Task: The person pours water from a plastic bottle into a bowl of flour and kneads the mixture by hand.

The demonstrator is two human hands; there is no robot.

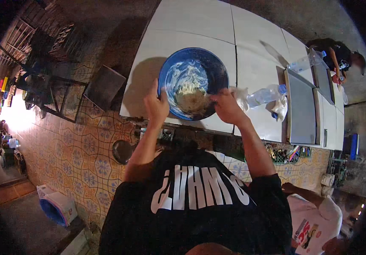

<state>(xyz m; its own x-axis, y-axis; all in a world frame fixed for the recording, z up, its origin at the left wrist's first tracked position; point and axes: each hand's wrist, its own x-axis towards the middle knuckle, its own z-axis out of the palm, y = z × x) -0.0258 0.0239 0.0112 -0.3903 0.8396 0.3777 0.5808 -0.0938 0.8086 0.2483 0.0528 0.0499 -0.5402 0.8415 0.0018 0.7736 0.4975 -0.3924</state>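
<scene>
1. Floor (100, 168) of patterned yellow-brown and blue tiles spreads around and below the work, its lines bending toward the rim of the view.
2. The pale surface (191, 25), divided by dark seams, runs across the upper middle and away to the right.
3. A co-worker in a white shirt (317, 219) is partly visible at the lower right; another, in dark clothing (338, 53), leans in by the far right end of the surface.
4. The round blue bowl (220, 70) rests on the near left part of the surface, directly in front of the person and between both hands.
5. A shallow grey tray (303, 110) lies on the right part of the surface, well apart from the bowl.
6. The mixture (193, 100) sits inside the bowl as a beige mass, with whitish smears up the wall.
7. The left hand (156, 104) grips the bowl at its left rim.
8. The right hand (227, 104) is at the right rim, fingers curled; whether it clasps the rim or something else, I cannot tell.
9. A clear bottle (263, 96) with a blue cap lies between the right hand and the tray.
10. Crumpled white plastic (281, 107) lies just beside the bottle.
</scene>
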